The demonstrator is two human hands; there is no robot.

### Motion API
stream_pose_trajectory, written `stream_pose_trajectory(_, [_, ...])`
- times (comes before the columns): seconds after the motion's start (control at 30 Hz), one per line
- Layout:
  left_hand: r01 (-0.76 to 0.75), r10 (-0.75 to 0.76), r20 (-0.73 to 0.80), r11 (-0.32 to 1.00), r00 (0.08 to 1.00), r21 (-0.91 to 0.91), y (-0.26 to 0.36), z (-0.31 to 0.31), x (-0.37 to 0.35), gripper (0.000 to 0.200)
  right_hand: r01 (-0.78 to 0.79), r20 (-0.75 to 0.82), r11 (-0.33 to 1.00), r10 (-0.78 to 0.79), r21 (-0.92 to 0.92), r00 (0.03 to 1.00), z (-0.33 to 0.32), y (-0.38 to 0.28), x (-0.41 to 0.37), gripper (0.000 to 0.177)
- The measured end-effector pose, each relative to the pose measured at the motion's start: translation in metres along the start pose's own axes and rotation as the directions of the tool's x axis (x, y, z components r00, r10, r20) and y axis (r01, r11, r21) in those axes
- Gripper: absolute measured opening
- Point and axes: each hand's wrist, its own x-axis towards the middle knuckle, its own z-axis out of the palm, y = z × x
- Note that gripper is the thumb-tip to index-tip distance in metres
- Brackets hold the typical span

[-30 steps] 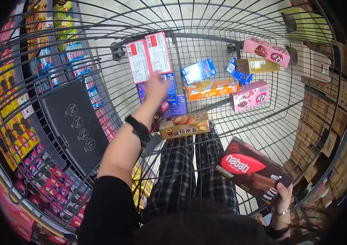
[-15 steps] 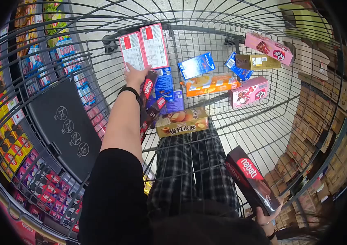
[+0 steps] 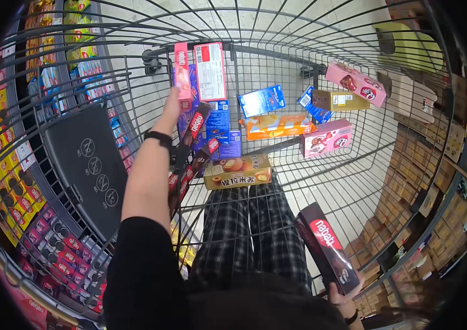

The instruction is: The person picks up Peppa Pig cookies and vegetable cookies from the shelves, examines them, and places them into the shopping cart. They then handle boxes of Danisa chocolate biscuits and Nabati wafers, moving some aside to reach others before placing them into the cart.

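At the far left of the cart, my left hand [image 3: 172, 110] is closed on a pink Nabati wafer box [image 3: 182, 71], which is turned up on its narrow side. Most of its fingers are hidden. Beside it lies another box with a white and red label side [image 3: 210, 71]. My right hand [image 3: 344, 296], low at the right, grips the end of a dark brown Nabati wafer box [image 3: 327, 247]. Several dark Nabati boxes [image 3: 196, 125] lean near my left wrist, against blue boxes [image 3: 218, 116]. A gold-brown box [image 3: 239, 171] lies closest to my legs.
The wire shopping cart [image 3: 277, 144] surrounds the goods. Inside are an orange packet [image 3: 277, 126], a blue box [image 3: 262, 101], pink boxes [image 3: 327, 138] and a gold box [image 3: 349, 100]. A black panel [image 3: 85, 170] hangs left, before snack shelves [image 3: 8, 159]. Cartons [image 3: 409, 220] stand right.
My left hand has turned the left pink box from its label side onto its narrow side and shifted slightly left. My right hand, still holding the dark box, has moved slightly left and down.
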Motion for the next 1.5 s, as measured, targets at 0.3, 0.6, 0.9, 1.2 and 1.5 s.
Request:
stream_pose_trajectory(0.3, [0.362, -0.114, 0.396, 0.679, 0.911, -0.639, 0.045, 0.004, -0.147, 0.063, 0.316, -0.184, 0.919, -0.277, 0.237, 0.943, 0.021, -0.028, 0.028, 0.045])
stream_pose_trajectory(0.6, [0.325, 0.075, 0.559, 0.746, 0.826, -0.581, 0.091, 0.044, -0.253, 0.067, 0.359, -0.267, 0.930, -0.327, 0.081, 0.906, 0.016, -0.056, 0.029, 0.048])
stream_pose_trajectory(0.9, [-0.027, 0.135, 0.587, 0.982, 0.799, -0.189, 0.174, 0.074, -0.409, 0.067, 0.474, -0.206, 0.877, -0.480, -0.083, 0.852, 0.025, -0.048, 0.013, 0.049])
stream_pose_trajectory(1.2, [-0.590, 0.629, 0.129, 0.770, 0.767, -0.244, 0.082, 0.040, -0.524, 0.057, 0.587, -0.174, 0.809, -0.578, 0.003, 0.797, 0.012, -0.059, 0.100, 0.047])
stream_pose_trajectory(1.5, [-0.591, 0.630, -0.125, 0.615, 0.766, -0.522, 0.083, 0.030, -0.425, 0.058, 0.542, -0.174, 0.831, -0.556, -0.124, 0.813, -0.038, -0.109, 0.287, 0.051])
